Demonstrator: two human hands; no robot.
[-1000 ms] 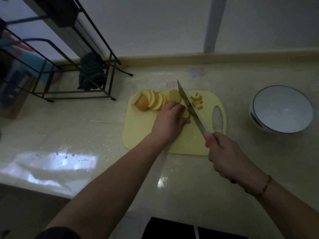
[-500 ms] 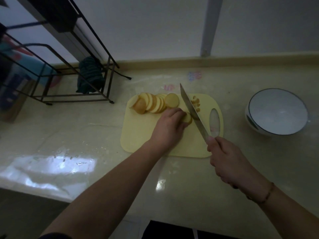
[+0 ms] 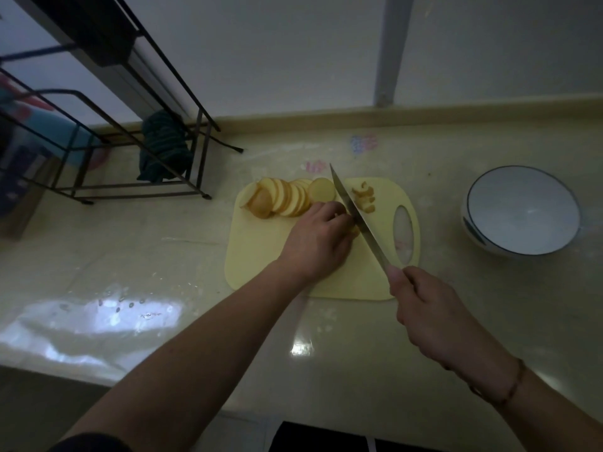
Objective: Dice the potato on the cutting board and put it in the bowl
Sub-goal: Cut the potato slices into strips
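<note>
We pin a small stack of slices (image 3: 354, 228) on the board (image 3: 261, 249) under our curled left hand (image 3: 318, 243), fingertips just left of the knife (image 3: 355, 213) our right hand (image 3: 427, 308) grips, blade running away from us; bowl (image 3: 522, 210) well right.
</note>
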